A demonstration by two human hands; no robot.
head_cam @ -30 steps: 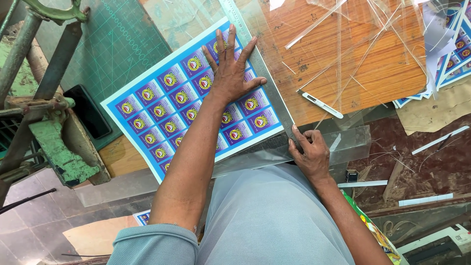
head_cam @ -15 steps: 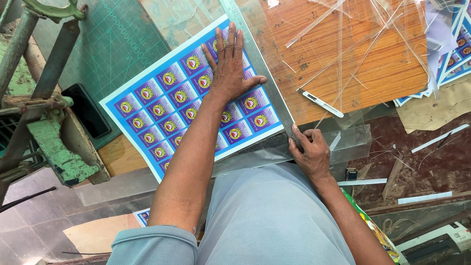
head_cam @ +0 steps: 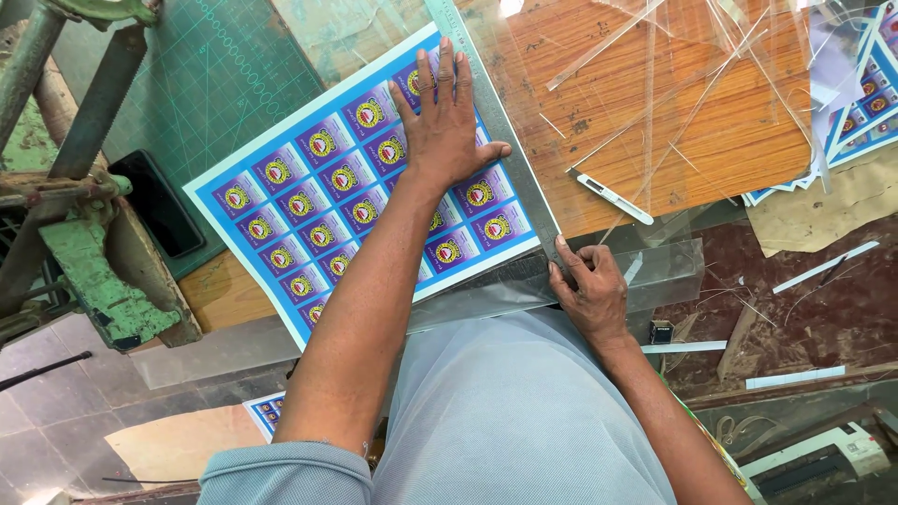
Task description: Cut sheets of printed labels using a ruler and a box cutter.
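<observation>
- At the worktable's (head_cam: 711, 131) near edge, the left hand (head_cam: 447, 126) pressed flat on the label sheet (head_cam: 309, 178).
- The right hand (head_cam: 587, 290) pinched the ruler's (head_cam: 496, 122) end; slack pressure could let it skew.

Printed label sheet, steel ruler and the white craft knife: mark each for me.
printed label sheet (head_cam: 309, 187), head view, on a row of blue-purple labels left of the arm.
steel ruler (head_cam: 510, 150), head view, on its middle stretch beside the thumb.
white craft knife (head_cam: 615, 198), head view, on its handle.
</observation>
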